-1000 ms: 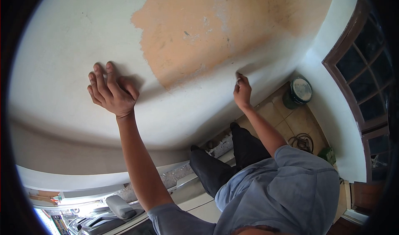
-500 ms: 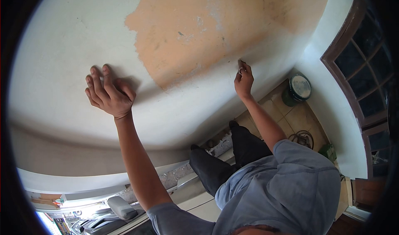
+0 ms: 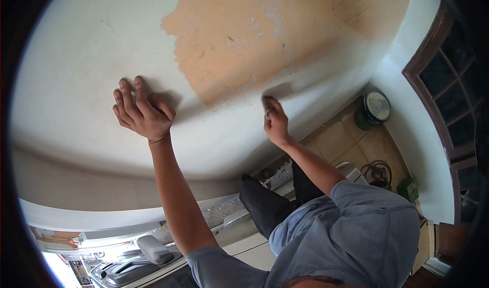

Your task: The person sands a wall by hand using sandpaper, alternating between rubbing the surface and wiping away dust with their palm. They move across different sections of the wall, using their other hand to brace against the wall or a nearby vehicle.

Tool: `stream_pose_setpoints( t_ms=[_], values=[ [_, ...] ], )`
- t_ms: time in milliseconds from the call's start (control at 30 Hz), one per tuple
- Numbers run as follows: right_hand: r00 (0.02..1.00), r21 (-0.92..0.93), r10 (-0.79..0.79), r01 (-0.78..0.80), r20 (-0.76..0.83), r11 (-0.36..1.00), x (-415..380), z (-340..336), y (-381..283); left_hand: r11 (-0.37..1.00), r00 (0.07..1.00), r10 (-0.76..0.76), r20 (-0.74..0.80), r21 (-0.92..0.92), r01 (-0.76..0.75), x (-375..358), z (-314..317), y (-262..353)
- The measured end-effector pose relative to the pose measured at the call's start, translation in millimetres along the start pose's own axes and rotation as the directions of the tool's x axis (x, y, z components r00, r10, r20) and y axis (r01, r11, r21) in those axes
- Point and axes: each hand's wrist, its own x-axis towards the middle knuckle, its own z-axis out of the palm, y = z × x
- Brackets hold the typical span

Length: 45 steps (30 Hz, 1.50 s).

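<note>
A small, blurred object (image 3: 266, 102) sits at the fingertips of the person's right hand (image 3: 275, 125), between those fingers and a pale wall (image 3: 117, 38); its exact shape is too unclear to tell. The fingers of this hand are curled closed around it, with a light, ring-like spot near the knuckles. The object lies just below the lower edge of a large peach-orange patch (image 3: 224, 48) with a ragged left border and grey scuffs, and whether it touches the wall cannot be told for certain. The right forearm slants up and to the left from a grey-blue short sleeve, the elbow bent. Well apart from it, on the left of the view, the left hand (image 3: 142, 116) rests on the wall, empty and open, its fingers spread and pointing upward, the thumb angled toward the patch; that arm reaches up nearly straight. To the right, on a tan tiled floor (image 3: 333, 138) in the corner, stands a round dark green bucket (image 3: 373, 110). Its top is a pale, stained disc, and whether that is a lid or contents is unclear. Nearer the person are a coiled dark hose or cable (image 3: 378, 173) and a small green container (image 3: 407, 190), its inside not readable. A brown-framed window (image 3: 433, 92) is at far right, and a vehicle with a grey side mirror (image 3: 154, 250) is at lower left.
</note>
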Motion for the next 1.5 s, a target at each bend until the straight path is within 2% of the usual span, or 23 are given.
stream_pose_setpoints(
  t_ms=[67, 133, 200, 267, 400, 467, 533, 600, 700, 800, 867, 933, 967, 1033, 1100, 1133, 1167, 1233, 1267, 1300, 1400, 1433, 1500],
  values=[
    [0.979, 0.005, -0.071, 0.073, -0.189, 0.997, 21.0, -4.1, 9.6, 1.000, 1.000, -0.012, 0.001, -0.007, 0.012, -0.5, 0.2, 0.4],
    [0.960, -0.078, 0.125, -0.149, -0.252, 0.986, 37.9, -20.9, 19.7, 1.000, 1.000, -0.005, 0.003, 0.000, 0.005, -1.1, 0.7, 0.1],
    [0.913, -0.108, 0.164, -0.218, -0.374, 0.970, 64.2, -43.3, 37.4, 1.000, 1.000, -0.002, 0.005, 0.015, 0.002, -1.6, 0.5, -1.6],
    [0.881, -0.221, 0.093, -0.216, -0.464, 0.951, 86.0, -64.5, 66.4, 1.000, 1.000, -0.001, 0.000, 0.008, 0.001, -0.9, 1.6, -0.2],
    [0.863, -0.165, 0.184, -0.291, -0.471, 0.943, 102.7, -58.9, 117.3, 1.000, 1.000, -0.029, 0.001, -0.009, 0.029, 0.4, 0.5, 3.1],
    [0.847, 0.023, 0.332, -0.355, -0.414, 0.935, 102.7, -23.2, 117.0, 1.000, 1.000, -0.017, -0.006, 0.001, 0.017, 0.2, 1.4, 2.6],
    [0.895, -0.031, 0.123, -0.150, -0.428, 0.988, 81.4, 18.3, 44.2, 1.000, 1.000, -0.016, -0.010, -0.003, 0.016, -0.5, 1.7, 1.6],
    [0.963, 0.116, 0.112, -0.086, -0.243, 0.990, 50.7, 54.5, -10.4, 1.000, 1.000, -0.004, -0.012, -0.011, 0.004, 0.5, 0.8, 0.2],
    [0.980, -0.033, 0.006, -0.013, -0.198, 0.999, 40.8, 67.5, -18.5, 1.000, 1.000, 0.003, 0.003, -0.024, -0.003, 1.3, -1.3, -1.1],
    [0.981, -0.039, -0.013, 0.006, -0.194, 0.999, 57.1, 40.1, 15.6, 1.000, 1.000, 0.012, -0.003, -0.002, -0.012, -0.5, 2.0, -2.4],
    [0.927, 0.041, -0.004, 0.021, -0.375, 0.999, 95.9, 6.2, 47.0, 1.000, 1.000, 0.020, -0.003, -0.001, -0.020, -1.4, 0.7, -1.7],
    [0.843, 0.269, 0.259, -0.142, -0.471, 0.953, 135.1, -19.0, 91.1, 1.000, 1.000, 0.010, -0.001, 0.005, -0.010, -0.4, 0.2, 0.8],
    [0.845, 0.261, 0.255, -0.143, -0.470, 0.955, 148.2, -21.3, 96.0, 1.000, 1.000, 0.015, -0.004, 0.013, -0.014, 0.0, 0.7, 1.8],
    [0.739, 0.272, 0.337, -0.213, -0.583, 0.938, 166.2, -24.5, 93.3, 1.000, 1.000, 0.009, -0.007, 0.017, -0.009, -0.6, 2.2, 2.4],
    [0.782, 0.039, 0.214, -0.236, -0.586, 0.971, 144.5, 6.2, 58.0, 1.000, 1.000, 0.016, -0.016, 0.023, -0.015, -0.3, 1.3, 2.5],
    [0.831, -0.050, 0.154, -0.212, -0.534, 0.976, 122.0, 27.3, 22.7, 0.999, 1.000, 0.016, -0.010, 0.031, -0.015, -1.5, 1.4, 1.7],
    [0.871, -0.002, 0.185, -0.209, -0.454, 0.978, 96.5, 51.3, -13.6, 0.999, 1.000, 0.019, -0.004, 0.038, -0.018, -0.9, 1.2, 0.0],
    [0.958, 0.144, 0.091, -0.052, -0.272, 0.988, 37.0, 99.6, -51.7, 0.999, 0.999, 0.033, 0.002, 0.033, -0.033, -0.4, -2.5, -1.3],
    [0.981, 0.130, 0.100, -0.079, -0.165, 0.988, 25.0, 103.3, -67.1, 0.999, 0.999, 0.037, 0.013, 0.026, -0.037, -1.1, -3.1, -0.5],
    [0.982, 0.154, 0.143, -0.122, -0.127, 0.980, 26.3, 100.3, -72.3, 1.000, 1.000, 0.020, 0.007, -0.003, -0.020, -1.2, -3.6, 0.5],
    [0.984, 0.131, 0.122, -0.105, -0.131, 0.986, 44.7, 82.3, -57.7, 0.999, 1.000, 0.028, -0.011, -0.025, -0.028, 1.3, -1.6, -1.4],
    [0.966, 0.150, 0.092, -0.056, -0.244, 0.987, 60.5, 71.4, -38.7, 0.999, 1.000, 0.028, -0.013, -0.022, -0.028, 0.2, 0.2, -2.2],
    [0.887, 0.071, 0.044, -0.013, -0.460, 0.997, 105.5, 40.9, 15.5, 1.000, 1.000, 0.022, -0.012, -0.011, -0.022, 1.9, -1.0, 0.2]
  ],
)
